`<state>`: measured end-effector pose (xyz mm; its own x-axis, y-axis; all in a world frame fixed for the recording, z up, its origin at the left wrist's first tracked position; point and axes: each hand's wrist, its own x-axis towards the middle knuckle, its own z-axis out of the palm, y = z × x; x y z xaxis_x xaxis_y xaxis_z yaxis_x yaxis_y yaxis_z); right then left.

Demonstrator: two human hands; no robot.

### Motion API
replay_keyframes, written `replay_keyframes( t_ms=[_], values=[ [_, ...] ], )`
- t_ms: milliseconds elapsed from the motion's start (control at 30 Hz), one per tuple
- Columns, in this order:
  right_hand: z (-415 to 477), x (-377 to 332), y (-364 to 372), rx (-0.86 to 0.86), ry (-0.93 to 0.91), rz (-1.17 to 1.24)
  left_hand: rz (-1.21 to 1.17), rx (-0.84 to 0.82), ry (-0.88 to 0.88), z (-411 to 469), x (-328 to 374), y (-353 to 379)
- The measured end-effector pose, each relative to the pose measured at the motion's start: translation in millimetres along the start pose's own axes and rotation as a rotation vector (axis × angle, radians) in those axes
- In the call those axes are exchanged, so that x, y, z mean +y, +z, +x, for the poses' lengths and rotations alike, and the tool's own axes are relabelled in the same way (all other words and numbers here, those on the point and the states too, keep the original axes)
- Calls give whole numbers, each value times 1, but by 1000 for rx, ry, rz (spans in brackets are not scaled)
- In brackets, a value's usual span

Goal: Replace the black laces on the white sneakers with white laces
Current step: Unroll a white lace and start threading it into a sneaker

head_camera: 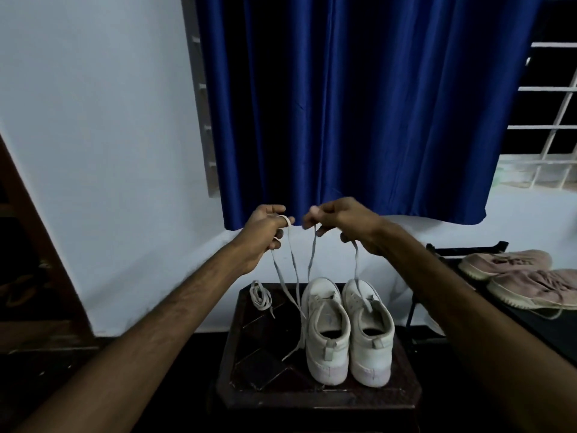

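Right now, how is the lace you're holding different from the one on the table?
The held lace hangs in long strands from the left hand and right hand; the table lace lies in a small coil. The held lace is gripped; the table lace is untouched. Both are pale.

My arms reach forward, hands raised close together, just apart. My left hand and right hand each pinch lace strands in curled fingers.

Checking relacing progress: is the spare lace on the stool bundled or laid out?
Bundled. The spare lace lies in a small coil on the stool, left of the sneakers, with one end trailing loose.
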<state>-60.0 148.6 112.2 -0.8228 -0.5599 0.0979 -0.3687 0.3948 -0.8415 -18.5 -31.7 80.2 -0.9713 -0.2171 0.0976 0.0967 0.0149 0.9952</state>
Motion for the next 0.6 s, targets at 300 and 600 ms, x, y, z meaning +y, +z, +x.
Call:
replay_keyframes(
  t_ms=[300,600],
  values=[
    [9,11,19,116,-57,-51,222,-88,59,-4,-18,-13],
    [21,78,-3,334,181,-516,355,-476,-320,-57,-115,-93]
  ],
)
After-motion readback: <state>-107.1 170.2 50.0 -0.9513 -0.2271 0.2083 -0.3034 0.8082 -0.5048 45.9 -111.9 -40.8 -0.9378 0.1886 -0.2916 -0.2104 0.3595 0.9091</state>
